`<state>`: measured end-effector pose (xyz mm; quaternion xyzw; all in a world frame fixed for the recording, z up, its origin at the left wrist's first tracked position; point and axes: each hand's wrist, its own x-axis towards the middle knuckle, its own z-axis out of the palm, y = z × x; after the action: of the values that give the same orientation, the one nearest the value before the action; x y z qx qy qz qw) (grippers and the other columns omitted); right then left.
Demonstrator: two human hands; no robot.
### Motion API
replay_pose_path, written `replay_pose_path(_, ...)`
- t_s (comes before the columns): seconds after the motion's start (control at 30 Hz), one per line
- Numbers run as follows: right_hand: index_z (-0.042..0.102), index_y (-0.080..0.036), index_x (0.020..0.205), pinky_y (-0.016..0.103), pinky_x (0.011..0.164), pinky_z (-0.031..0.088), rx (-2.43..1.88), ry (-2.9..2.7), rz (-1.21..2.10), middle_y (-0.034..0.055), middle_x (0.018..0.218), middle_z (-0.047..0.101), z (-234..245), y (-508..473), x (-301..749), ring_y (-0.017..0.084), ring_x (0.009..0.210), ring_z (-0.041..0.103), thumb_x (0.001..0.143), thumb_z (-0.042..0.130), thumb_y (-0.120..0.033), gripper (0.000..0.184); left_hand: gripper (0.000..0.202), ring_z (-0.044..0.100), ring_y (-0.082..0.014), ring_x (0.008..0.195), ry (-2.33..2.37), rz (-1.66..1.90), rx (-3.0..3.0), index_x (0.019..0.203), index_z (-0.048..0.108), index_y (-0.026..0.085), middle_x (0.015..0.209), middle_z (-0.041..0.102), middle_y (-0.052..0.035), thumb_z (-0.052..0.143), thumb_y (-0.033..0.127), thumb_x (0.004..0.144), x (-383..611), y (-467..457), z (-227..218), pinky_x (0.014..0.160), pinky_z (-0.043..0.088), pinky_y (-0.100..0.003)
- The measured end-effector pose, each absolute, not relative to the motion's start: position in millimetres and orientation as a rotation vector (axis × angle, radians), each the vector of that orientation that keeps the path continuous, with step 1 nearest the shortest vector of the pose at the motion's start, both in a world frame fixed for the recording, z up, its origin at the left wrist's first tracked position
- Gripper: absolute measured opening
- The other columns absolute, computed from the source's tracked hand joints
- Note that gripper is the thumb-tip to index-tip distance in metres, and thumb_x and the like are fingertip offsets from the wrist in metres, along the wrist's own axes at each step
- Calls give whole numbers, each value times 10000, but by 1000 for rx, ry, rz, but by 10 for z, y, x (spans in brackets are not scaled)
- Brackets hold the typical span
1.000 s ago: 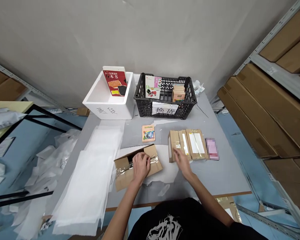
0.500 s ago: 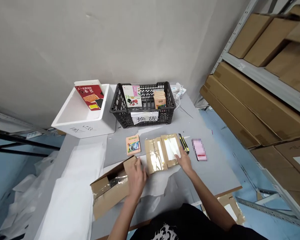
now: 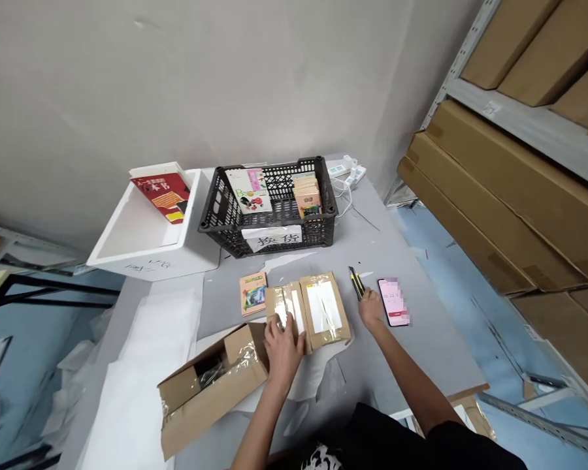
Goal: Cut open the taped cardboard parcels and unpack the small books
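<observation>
My left hand (image 3: 283, 349) lies with fingers spread on the left half of a flat, taped cardboard package (image 3: 277, 301). The right half bears a white label (image 3: 325, 307). At the right, my right hand (image 3: 371, 309) has its fingers closed on the lower end of a yellow-and-black utility knife (image 3: 355, 281), which points away from me on the table. Left of my left hand sits an open cardboard box (image 3: 215, 398) with clear tape and dark contents I cannot make out. A small orange-covered booklet (image 3: 253, 294) lies behind the box.
A black plastic crate (image 3: 318, 228) holding booklets and a white foam box (image 3: 127, 241) with a red book stand at the back. A phone (image 3: 394, 303) lies right of my right hand. White sheets (image 3: 127, 391) cover the left side. Shelves with cartons (image 3: 509, 202) rise at right.
My right hand has moved right from the package's labelled half to the utility knife. My left hand has gone from the open box's edge onto the package. The view has shifted slightly.
</observation>
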<state>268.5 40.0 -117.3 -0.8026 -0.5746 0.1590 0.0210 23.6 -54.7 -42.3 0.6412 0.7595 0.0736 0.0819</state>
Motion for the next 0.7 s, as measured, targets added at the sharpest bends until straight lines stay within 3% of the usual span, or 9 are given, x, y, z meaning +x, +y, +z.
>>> replay_pose_path(0.13,540,-22,1119,348,735,469,-2542,-1806,600,245,1024,618,-1157,463,2659,279,916,627,827,479,-128,317,536,332,-418,1258,2200,180,1828,1302,465,155,1364,385,-247,563,357,815,474,-481,-322,885,395,-588)
replay_pose_path(0.27,499,-33,1152,344,649,461,-2552,-1864,686,215,937,649,-923,402,2805,265,777,650,873,366,-157,333,525,363,-360,1262,2080,330,1883,1318,426,137,1372,384,-230,537,330,843,407,-557,-136,949,393,-505)
replay_pose_path(0.43,507,-141,1195,331,585,444,-2305,-1781,566,120,825,670,-387,62,3117,256,664,629,858,454,-462,468,338,492,-256,1097,2281,540,1945,1216,488,135,1173,543,-150,417,264,912,-407,-1005,91,933,409,-392)
replay_pose_path(0.53,547,-199,1163,293,524,442,-1969,-1810,860,45,708,655,-85,-170,2928,194,522,582,802,509,-580,525,249,525,-257,988,2388,371,1952,1065,565,155,1038,603,-121,440,302,908,-866,-1206,29,856,413,-385)
replay_pose_path(0.63,566,-243,1131,275,500,442,-1653,-1994,1247,11,668,656,73,-255,2441,181,508,579,818,503,-562,451,249,538,-242,894,2330,184,1995,952,593,168,912,618,-91,429,352,915,-1010,-1227,-135,765,395,-359)
replay_pose_path(0.7,588,-264,1095,281,542,454,-1520,-2172,1294,7,684,677,100,-227,2107,197,574,615,839,490,-520,375,285,533,-236,861,2311,156,2021,908,597,167,879,609,-86,422,392,918,-971,-1182,-238,734,372,-351)
